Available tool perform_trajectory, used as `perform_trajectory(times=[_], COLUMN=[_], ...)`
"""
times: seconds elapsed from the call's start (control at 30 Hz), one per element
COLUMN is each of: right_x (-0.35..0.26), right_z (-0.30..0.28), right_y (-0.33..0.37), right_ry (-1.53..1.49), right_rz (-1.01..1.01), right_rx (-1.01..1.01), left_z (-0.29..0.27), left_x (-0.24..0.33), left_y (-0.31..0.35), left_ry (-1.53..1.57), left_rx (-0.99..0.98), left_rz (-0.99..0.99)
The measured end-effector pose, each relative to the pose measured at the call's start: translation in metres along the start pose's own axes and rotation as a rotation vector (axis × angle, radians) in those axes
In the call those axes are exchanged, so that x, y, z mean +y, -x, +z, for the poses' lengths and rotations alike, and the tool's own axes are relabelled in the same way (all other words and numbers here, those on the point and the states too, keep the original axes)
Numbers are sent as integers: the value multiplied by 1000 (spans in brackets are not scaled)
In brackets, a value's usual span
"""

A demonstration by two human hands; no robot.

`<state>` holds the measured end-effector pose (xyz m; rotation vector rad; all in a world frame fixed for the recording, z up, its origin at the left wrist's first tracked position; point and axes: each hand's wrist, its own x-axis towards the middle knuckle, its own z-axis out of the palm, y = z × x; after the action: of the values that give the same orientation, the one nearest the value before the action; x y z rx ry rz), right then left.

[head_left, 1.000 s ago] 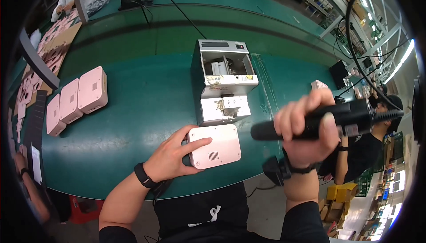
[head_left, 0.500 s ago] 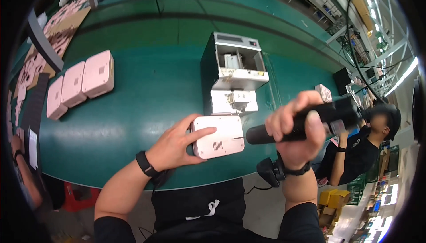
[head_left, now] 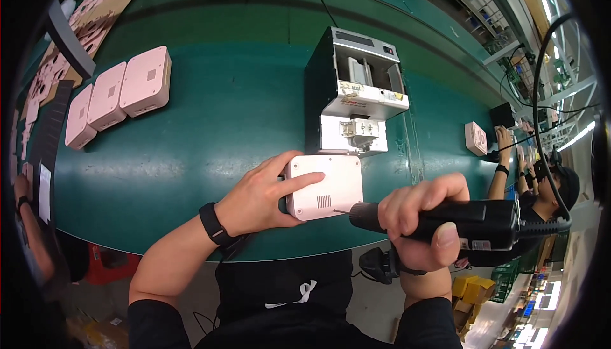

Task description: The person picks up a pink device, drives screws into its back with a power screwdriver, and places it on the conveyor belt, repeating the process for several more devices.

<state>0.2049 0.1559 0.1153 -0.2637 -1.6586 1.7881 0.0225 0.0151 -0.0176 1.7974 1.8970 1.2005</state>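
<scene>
My left hand [head_left: 262,195] grips the left end of a pale pink plastic case [head_left: 342,186], its index finger stretched across the top face. The case lies on the bench with small corner holes and a slotted vent showing. My right hand [head_left: 420,221] is wrapped round a black corded electric screwdriver [head_left: 480,221], held almost level. Its thin bit points left and its tip meets the case near the lower edge, beside the vent; whether it sits in a screw cannot be told. Just beyond the case stands a black and silver screw feeder [head_left: 366,97] with an open hopper.
Several similar pink cases [head_left: 146,81] stand in a row at the left. Another pink case [head_left: 475,139] lies at the right, near a co-worker's arm [head_left: 500,180]. The screwdriver's cord [head_left: 541,94] loops up on the right. A grey post [head_left: 69,43] rises at the far left.
The screwdriver has swung downward and nearer to me, its bit shifting from the case's right side to its lower edge. My left hand still holds the case. The view has shifted slightly.
</scene>
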Motion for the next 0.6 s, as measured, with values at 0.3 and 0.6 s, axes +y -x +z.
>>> perform_trajectory(times=[0.3,0.6], right_x=[2,-4], right_z=[4,-10], right_y=[2,-26], right_ry=[17,-11], right_rz=[22,-79], right_rx=[-11,-140], left_z=[-1,-6], left_x=[0,0], left_y=[0,-3], left_ry=[14,-23], left_rx=[30,-11], left_rz=[-17,11])
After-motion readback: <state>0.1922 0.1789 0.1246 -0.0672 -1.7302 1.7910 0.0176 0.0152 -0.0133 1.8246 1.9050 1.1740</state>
